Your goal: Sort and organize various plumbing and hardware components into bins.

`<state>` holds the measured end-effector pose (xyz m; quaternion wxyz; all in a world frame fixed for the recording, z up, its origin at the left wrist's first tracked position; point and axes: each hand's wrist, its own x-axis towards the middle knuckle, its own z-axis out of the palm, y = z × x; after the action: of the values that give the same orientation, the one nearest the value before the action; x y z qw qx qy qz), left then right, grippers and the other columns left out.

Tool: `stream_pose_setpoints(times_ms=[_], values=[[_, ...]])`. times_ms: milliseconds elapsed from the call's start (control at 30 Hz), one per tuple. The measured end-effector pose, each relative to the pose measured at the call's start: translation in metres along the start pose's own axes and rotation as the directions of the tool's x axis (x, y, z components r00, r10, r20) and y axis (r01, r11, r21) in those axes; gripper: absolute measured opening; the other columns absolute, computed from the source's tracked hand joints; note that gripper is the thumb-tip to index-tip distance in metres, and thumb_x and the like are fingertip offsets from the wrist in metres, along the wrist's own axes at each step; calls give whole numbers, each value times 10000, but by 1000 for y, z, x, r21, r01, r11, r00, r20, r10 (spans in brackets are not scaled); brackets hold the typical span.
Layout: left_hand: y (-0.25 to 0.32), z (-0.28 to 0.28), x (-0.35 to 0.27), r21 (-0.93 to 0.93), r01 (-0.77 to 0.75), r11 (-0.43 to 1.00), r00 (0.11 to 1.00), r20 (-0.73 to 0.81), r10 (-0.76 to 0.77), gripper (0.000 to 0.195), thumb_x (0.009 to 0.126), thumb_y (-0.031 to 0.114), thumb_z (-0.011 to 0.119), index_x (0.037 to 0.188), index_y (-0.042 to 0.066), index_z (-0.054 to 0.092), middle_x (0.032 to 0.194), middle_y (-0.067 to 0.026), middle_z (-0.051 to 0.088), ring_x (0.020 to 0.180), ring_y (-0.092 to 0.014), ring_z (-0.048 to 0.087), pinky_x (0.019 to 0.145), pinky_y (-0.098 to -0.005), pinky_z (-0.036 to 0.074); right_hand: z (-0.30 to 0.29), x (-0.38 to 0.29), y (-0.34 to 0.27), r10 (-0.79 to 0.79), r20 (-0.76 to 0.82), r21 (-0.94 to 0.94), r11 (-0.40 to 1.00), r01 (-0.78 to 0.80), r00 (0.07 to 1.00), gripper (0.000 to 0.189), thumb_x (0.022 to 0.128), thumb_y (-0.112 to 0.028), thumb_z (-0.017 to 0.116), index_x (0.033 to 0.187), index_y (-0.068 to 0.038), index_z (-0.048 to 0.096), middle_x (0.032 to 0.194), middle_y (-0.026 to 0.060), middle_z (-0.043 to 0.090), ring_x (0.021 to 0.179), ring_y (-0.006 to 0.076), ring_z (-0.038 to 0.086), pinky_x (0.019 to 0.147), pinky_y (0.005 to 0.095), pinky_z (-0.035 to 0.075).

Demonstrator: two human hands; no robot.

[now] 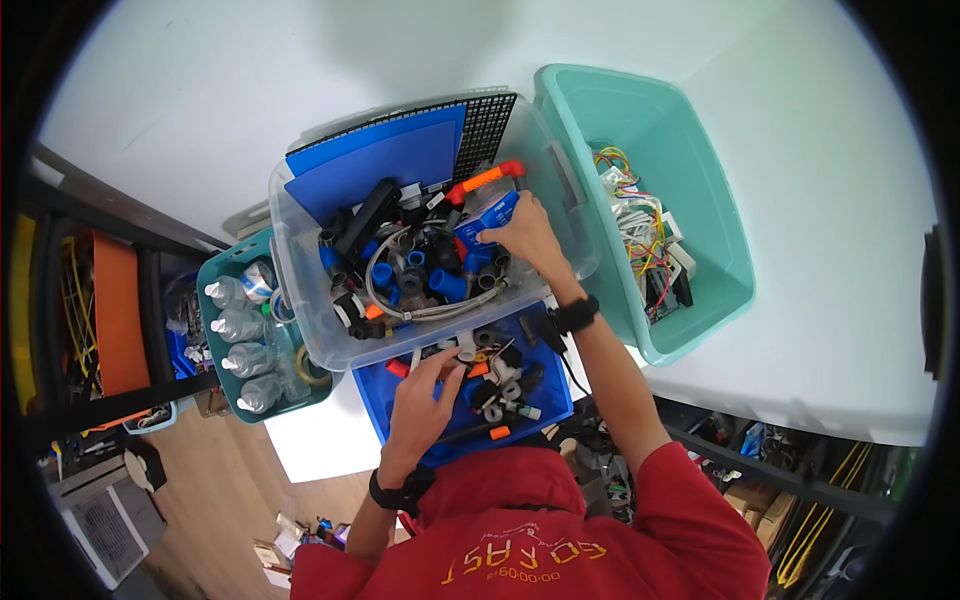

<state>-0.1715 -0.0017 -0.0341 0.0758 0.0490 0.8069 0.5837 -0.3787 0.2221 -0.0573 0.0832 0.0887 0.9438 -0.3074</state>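
My right hand (529, 231) grips a small blue cardboard box (489, 218) inside the clear plastic bin (330, 352), above its right part. My left hand (424, 401) is over the blue plastic tray (551, 416), fingertips near a white pipe fitting (466, 346); whether it touches the fitting cannot be told. The bin holds blue and grey pipe fittings, a braided flexible hose (373, 274), an orange pipe with red elbows (482, 181), blue sheets (382, 161) and a black mesh panel (489, 135). Small fittings lie mixed in the tray.
A teal tub (697, 187) with wires and electrical parts stands right of the bin. At the left, a teal basket (214, 345) holds plastic bottles (247, 360) and tape. Black shelf frames (157, 397) stand at both sides. A black cable hangs beside the tray.
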Motion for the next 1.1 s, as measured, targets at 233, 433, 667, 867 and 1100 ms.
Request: stream_pose_setpoints(times_ms=[233,433,667,867,1100], values=[[-16,-6,2,12,-59,998,997,48,58,283,978,103,671,1242,3,667,1019,-182,744,902,-291,735,810,-356,559,43,61,36,0,78,-211,977,16,997,1116,602,-221,954,1487,3,312,1331,322,545,1284,482,526,1068,481,480],[-21,-9,6,-13,-65,998,995,73,66,280,977,121,659,1241,26,667,1033,-190,724,912,-337,719,789,-385,564,37,60,32,9,185,-321,946,52,983,1047,660,-212,929,1536,-68,374,1375,329,548,1301,482,526,1077,478,472],[-16,-7,5,38,-81,996,991,107,77,301,977,125,658,1263,33,654,1008,-174,729,906,-337,717,783,-396,557,16,30,24,-39,302,-173,980,95,953,868,829,-360,828,1497,27,431,1325,292,620,1257,425,591,1068,454,465],[-18,2,-15,78,-18,997,994,108,9,297,980,130,653,1259,29,652,1014,-179,728,921,-355,712,795,-403,554,-19,-105,9,-434,104,125,898,422,895,584,940,-291,724,1422,-26,529,1344,234,614,1238,410,592,1051,448,471],[-20,20,-27,219,51,974,992,106,-76,294,997,173,632,1242,12,643,1023,-210,721,935,-396,694,806,-437,545,-64,-203,34,-356,201,342,899,275,913,429,932,-182,742,1312,-24,618,1127,190,707,1013,327,700,883,385,547]])
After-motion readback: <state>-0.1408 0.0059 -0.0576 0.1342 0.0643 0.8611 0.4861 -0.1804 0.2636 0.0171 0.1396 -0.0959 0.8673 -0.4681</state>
